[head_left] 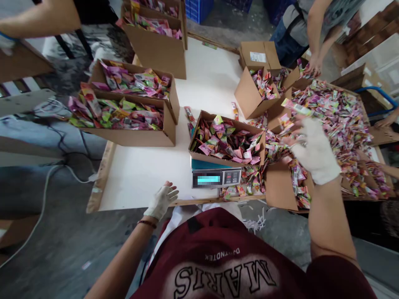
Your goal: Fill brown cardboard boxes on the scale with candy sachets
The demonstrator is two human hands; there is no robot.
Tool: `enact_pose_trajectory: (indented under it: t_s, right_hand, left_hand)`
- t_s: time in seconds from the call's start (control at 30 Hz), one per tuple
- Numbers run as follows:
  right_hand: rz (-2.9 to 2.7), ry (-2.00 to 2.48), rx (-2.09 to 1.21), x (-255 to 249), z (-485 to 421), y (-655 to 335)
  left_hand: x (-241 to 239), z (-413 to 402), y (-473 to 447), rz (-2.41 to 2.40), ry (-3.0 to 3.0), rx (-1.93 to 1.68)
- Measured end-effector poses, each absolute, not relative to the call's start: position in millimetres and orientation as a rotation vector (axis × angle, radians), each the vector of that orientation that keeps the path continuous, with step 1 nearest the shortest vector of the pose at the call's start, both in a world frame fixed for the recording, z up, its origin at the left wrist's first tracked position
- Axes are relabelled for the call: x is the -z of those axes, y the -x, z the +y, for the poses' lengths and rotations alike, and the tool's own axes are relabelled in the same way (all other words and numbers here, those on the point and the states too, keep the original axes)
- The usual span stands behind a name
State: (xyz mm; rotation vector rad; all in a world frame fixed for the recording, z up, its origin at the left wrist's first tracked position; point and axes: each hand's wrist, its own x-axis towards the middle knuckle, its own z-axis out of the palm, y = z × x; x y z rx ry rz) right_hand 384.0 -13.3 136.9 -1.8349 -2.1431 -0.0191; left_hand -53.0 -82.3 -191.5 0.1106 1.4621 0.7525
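"Left end first, quick?"

"We've got a packed carton [137,137] on the desk [140,178], then the left grip [160,202]: gloved, at the near edge, fingers apart, nothing in it."

"Middle?"

"Digital scale [215,178], an open box [262,150] of printed packets [229,139] on top. Long axis runs roughly left to right, right end slightly nearer the wearer. We read the right hand as nearer to that end; the left is off the scale's front-left corner, not touching."

"Right grip [314,149]?"

"Gloved, raised, box to its left, loose heap [336,108] to its right. Fingers smeared, so we can't tell whether they're clamped or apart. One packet [297,107] shows just beyond them; held or not, we can't say."

"What do we flag as unclear?"

"Far left, a co-worker's arm [40,20], cut off by the frame. Then the scale's digits, unreadable, and its platform, mostly under the box. Packets behind the right glove and forearm are hidden; we can't judge the glove's height over them. Top right, a co-worker's hand [314,66] at some packets, its hold unclear. More arms cut off at the right edge."
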Motion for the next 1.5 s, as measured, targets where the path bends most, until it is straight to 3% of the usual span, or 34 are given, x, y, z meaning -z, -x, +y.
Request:
enact_pose_trajectory:
  t_s: [0.1, 0.33, 0.6, 0.77, 0.93, 1.3, 1.5]
  right_hand:
    - [-2.400, 1.731, -0.349, -100, -4, -342]
    - [-2.834, 1.928, -0.616, -46, 45, -290]
    - [-2.384, 1.690, -0.336, -106, 15, -334]
    - [-2.066, 1.786, 0.080, -164, -19, -382]
    - [-1.921, 1.982, 0.479, -160, -24, -421]
    - [-2.164, 1.652, -0.389, -89, 37, -308]
    - [-2.660, 1.929, -0.705, -45, 81, -244]
  left_hand:
    - [190, -86, 49, 1.449, -0.128, -0.751]
    - [181, -90, 57, 1.460, -0.139, -0.816]
    - [183, -104, 66, 1.496, -0.087, -0.811]
    - [186, -102, 59, 1.482, -0.112, -0.796]
    - [190, -95, 54, 1.466, -0.168, -0.799]
    - [187, -92, 54, 1.484, -0.249, -0.785]
    - [187, -97, 54, 1.507, -0.247, -0.788]
